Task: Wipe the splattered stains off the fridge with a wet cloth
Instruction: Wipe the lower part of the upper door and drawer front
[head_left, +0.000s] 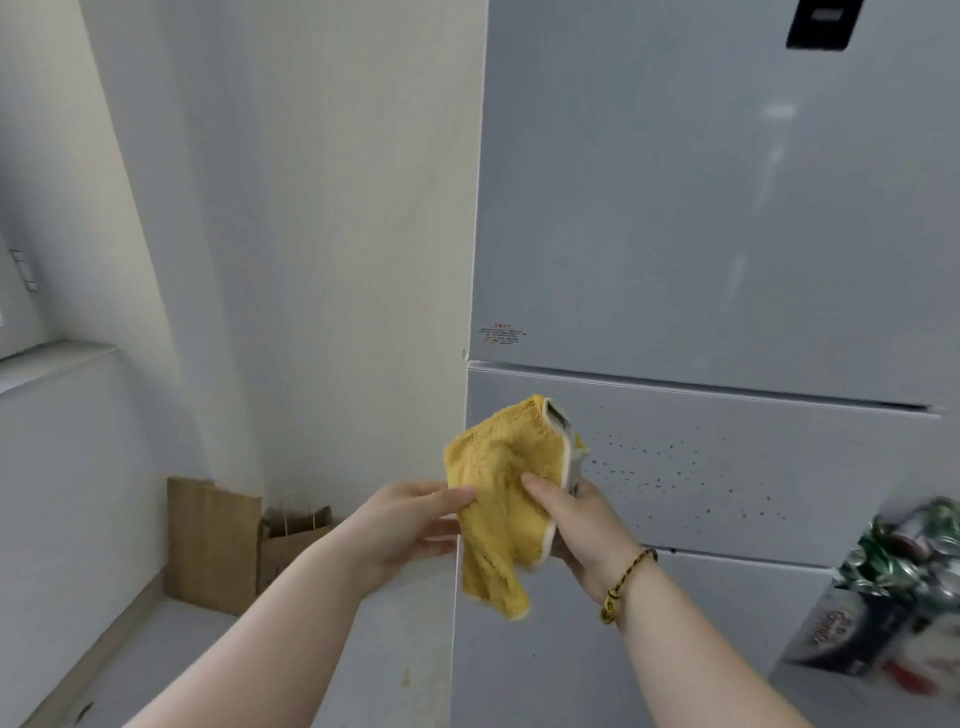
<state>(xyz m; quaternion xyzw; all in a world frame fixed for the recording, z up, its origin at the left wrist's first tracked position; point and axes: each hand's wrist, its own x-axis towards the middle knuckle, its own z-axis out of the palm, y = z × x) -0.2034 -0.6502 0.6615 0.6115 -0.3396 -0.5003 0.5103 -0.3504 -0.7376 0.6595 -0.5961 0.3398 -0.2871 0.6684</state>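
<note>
A yellow fluffy cloth with a white-bound edge (498, 493) is held up between both hands, in front of the left edge of the tall pale grey fridge (727, 234). Whether the cloth touches the fridge surface cannot be told. The cloth is bunched; its lower corner hangs free below the hands.

The left hand (410, 525) is seen at the cloth's left edge, which is pinched between thumb and fingers. The right hand (576, 525) is closed round the cloth's right side, with the thumb laid across the front and the fingers hidden behind the fabric. A dark-and-gold beaded bracelet (626, 582) is worn on the right wrist.

Small dark splatter stains (675, 467) are scattered over the fridge's middle drawer front, to the right of the cloth, spread in a loose band. No contact between cloth and specks is observed.

A black display panel (823, 23) is set near the top of the upper door, and a small red-printed sticker (501, 332) at its lower left corner.

A blurred carton of crushed green and silver cans (904, 571) is noted at the right edge. Two brown paper bags (213, 540) are stood against the cream wall (337, 208), left of the fridge.
</note>
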